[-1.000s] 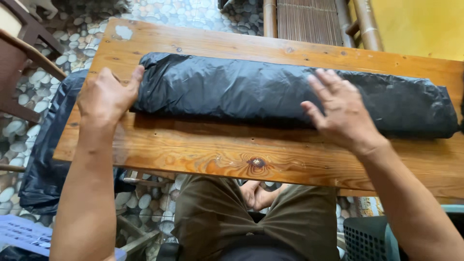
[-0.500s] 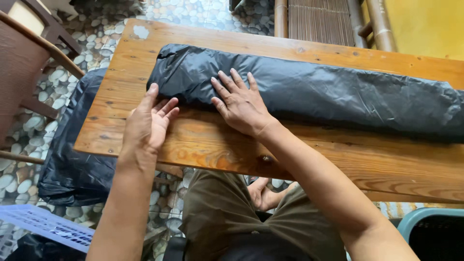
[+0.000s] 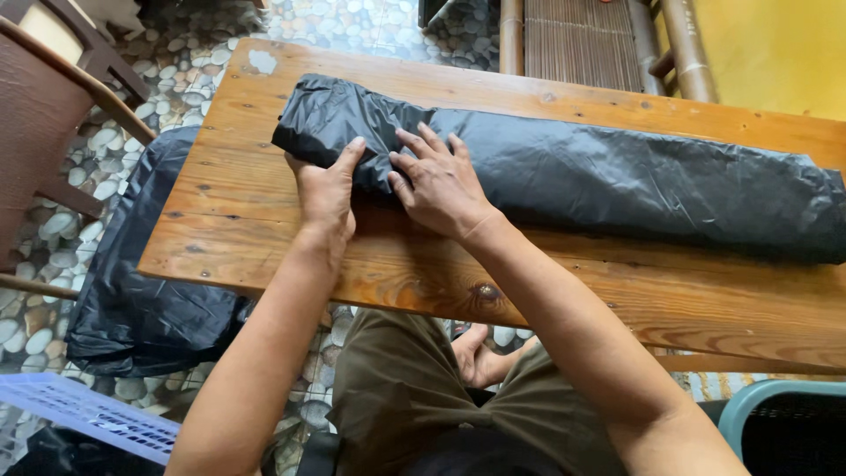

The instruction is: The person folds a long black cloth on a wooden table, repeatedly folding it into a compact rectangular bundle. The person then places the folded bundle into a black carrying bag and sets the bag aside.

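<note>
Looking down from my head, I am pressing both hands onto a long roll of black plastic sheeting that is lying across the wooden bench, stretching from the far left part of the top to the right edge of the view. My left hand is resting at the near edge of the roll close to its left end, palm down on the wood and plastic, thumb lying up against the crumpled plastic; its fingers are curling loosely, not gripping anything that I can tell. My right hand is lying just beside it on the right, touching or nearly touching it, fingers spread wide and flat on top of the roll, open and holding nothing. The left end of the roll is looking looser and more wrinkled than the smoother stretch running to the right.

Another heap of black plastic is hanging off the left end of the bench and pooling on the pebble floor. A brown chair is standing at the far left. A pale crate is showing at the near left corner, and a teal basket rim at the near right. A yellow wall is rising beyond the bench on the far right.
</note>
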